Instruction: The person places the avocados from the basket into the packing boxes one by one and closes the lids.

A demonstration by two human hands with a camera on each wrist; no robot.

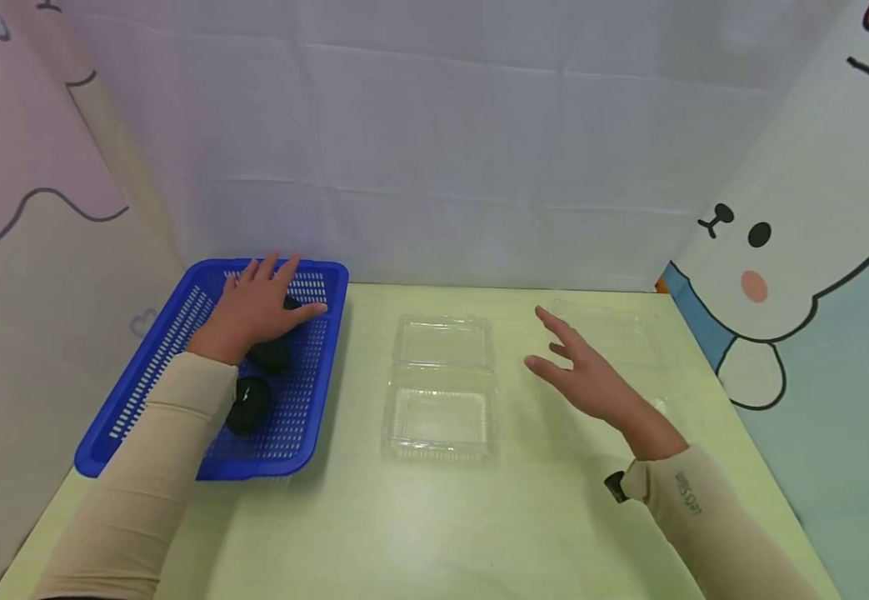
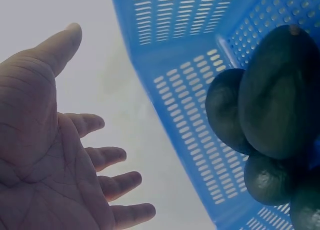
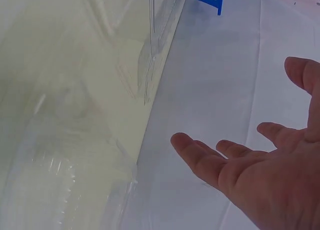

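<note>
A blue plastic basket [image 1: 254, 468] holds several dark green, oval fruits that look like avocados [image 1: 250, 407]. Over its far half hovers my left hand [image 1: 257, 308], fingers and thumb spread, holding nothing. In the left wrist view the palm of that hand [image 2: 55, 155] faces the basket wall, apart from the large avocado [image 2: 277, 94] and the smaller ones around it. My right hand [image 1: 584, 375] is raised above the table on the right, its fingers extended and nothing in them. The right wrist view also has this hand [image 3: 255, 175] free of any object.
Between my hands, an unfolded clear plastic clamshell box [image 1: 441, 379] lies on the pale yellow table [image 1: 419, 525]. Another clear box [image 1: 606, 333], hard to make out, lies partly behind my right hand. A white cloth [image 1: 434, 150] hangs along the back edge; printed cloths flank the sides.
</note>
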